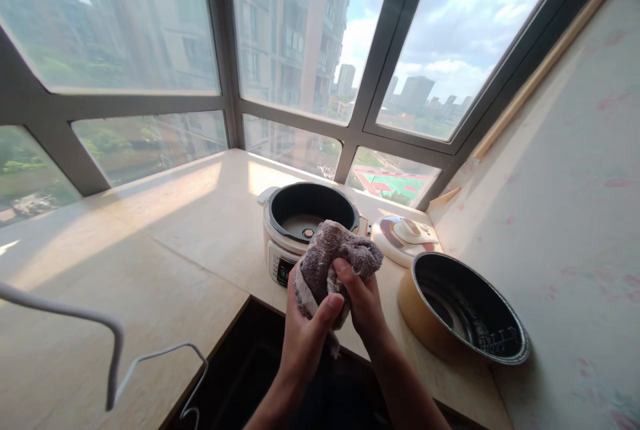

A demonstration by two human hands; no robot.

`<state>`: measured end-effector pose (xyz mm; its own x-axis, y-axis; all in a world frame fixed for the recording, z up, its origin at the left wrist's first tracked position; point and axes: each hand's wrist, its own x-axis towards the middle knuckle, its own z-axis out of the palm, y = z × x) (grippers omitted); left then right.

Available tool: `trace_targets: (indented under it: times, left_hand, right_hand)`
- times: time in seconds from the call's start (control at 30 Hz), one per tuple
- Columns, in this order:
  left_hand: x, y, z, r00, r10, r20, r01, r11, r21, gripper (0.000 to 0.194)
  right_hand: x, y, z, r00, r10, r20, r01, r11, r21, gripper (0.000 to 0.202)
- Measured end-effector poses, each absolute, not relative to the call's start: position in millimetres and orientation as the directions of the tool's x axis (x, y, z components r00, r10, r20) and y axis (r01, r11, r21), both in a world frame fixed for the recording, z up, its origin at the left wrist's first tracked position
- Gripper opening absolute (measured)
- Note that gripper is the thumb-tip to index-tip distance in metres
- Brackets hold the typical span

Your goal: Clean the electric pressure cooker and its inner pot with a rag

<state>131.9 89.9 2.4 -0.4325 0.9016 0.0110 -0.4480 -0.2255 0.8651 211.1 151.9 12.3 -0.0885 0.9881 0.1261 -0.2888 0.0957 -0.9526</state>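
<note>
A bunched grey-brown cloth is gripped between my two hands, in front of the rice cooker. My left hand holds its lower left side, thumb pressed on the fabric. On the right side, my right hand pinches a fold with the thumb on top. Just behind the cloth stands the rice cooker body, white outside and dark inside, without its pot or lid. Its heating plate with a round centre shows, and the cloth hides part of the front panel.
The inner pot, gold outside and black inside, leans tilted by the wall at right. Behind it lies the lid. A white cable crosses the left side of the marble-look ledge. Windows rise behind.
</note>
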Motion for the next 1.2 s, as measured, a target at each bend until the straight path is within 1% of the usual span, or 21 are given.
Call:
trace_targets:
  times: [0.07,0.17,0.27,0.33,0.43,0.57,0.67,0.73,0.8,0.83,0.9,0.93,1.0,1.03,1.1,1.2]
  left_hand:
    - [129.8,92.9,1.7,-0.444,0.896,-0.012,-0.446,-0.21,0.87,0.072]
    - [124.3,98.6,-2.3,-0.455,0.891,-0.004,-0.418,-0.209,0.884,0.066]
    - [116.8,102.8,-3.0,-0.489,0.872,0.022,-0.367,-0.229,0.901,0.058]
    - [111.0,104.6,-0.5,-0.502,0.863,0.051,-0.321,-0.241,0.916,0.053]
    - [100.6,107.8,7.6,-0.517,0.846,0.132,-0.223,-0.282,0.933,0.046]
    - [82.1,118.3,26.8,-0.617,0.759,0.208,-0.121,-0.353,0.928,0.046]
    - [66.7,134.9,44.6,-0.707,0.675,0.211,-0.057,-0.351,0.934,0.045]
    - [56.2,152.6,54.9,-0.706,0.668,0.236,-0.012,-0.344,0.939,0.044]
    - [45.2,175.9,62.2,-0.692,0.641,0.331,0.09,-0.378,0.921,0.043]
    - [39.6,189.2,64.8,-0.68,0.616,0.398,0.18,-0.386,0.905,0.041]
    - [29.1,216.7,68.0,-0.611,0.575,0.545,0.411,-0.357,0.839,0.036]
    - [24.8,229.9,68.8,-0.554,0.587,0.591,0.519,-0.311,0.796,0.034]
    - [18.9,253.1,69.3,-0.429,0.645,0.632,0.697,-0.209,0.686,0.032]
    - [17.5,262.8,68.9,-0.364,0.684,0.632,0.767,-0.165,0.62,0.032]
    - [16.7,278.5,66.4,-0.241,0.76,0.603,0.876,-0.098,0.472,0.033]
    - [17.9,296.3,58.4,-0.096,0.856,0.508,0.965,-0.045,0.258,0.035]
  right_hand:
    - [208.9,152.9,14.6,-0.154,0.983,0.1,-0.295,0.051,-0.954,0.051]
    - [208.4,153.8,17.3,-0.24,0.968,0.065,-0.306,-0.012,-0.952,0.052]
    - [212.7,155.5,20.3,-0.344,0.935,0.089,-0.338,-0.035,-0.941,0.053]
    - [218.7,158.2,24.4,-0.419,0.902,0.108,-0.329,-0.04,-0.943,0.052]
    - [230.2,166.3,35.2,-0.544,0.832,0.105,-0.253,-0.044,-0.966,0.051]
    - [244.1,184.6,52.8,-0.661,0.737,0.139,-0.231,-0.024,-0.973,0.058]
    - [252.9,202.4,61.6,-0.618,0.778,0.112,-0.209,-0.025,-0.977,0.059]
    - [258.4,216.9,64.0,-0.538,0.84,0.062,-0.185,-0.046,-0.982,0.06]
    - [263.1,235.1,63.3,-0.45,0.892,0.031,-0.156,-0.044,-0.987,0.06]
    - [264.8,245.9,61.7,-0.409,0.912,0.034,-0.134,-0.023,-0.991,0.061]
    - [266.8,270.4,55.5,-0.324,0.943,0.078,-0.071,0.058,-0.996,0.062]
    - [266.9,283.5,51.2,-0.281,0.953,0.114,-0.028,0.11,-0.994,0.062]
    - [265.4,309.3,41.2,-0.2,0.961,0.19,0.106,0.214,-0.971,0.058]
    - [263.8,320.8,36.3,-0.179,0.957,0.229,0.194,0.262,-0.945,0.055]
    - [259.6,339.3,27.9,-0.206,0.937,0.283,0.389,0.343,-0.855,0.053]
    - [251.9,354.8,20.4,-0.329,0.903,0.275,0.623,0.426,-0.655,0.056]
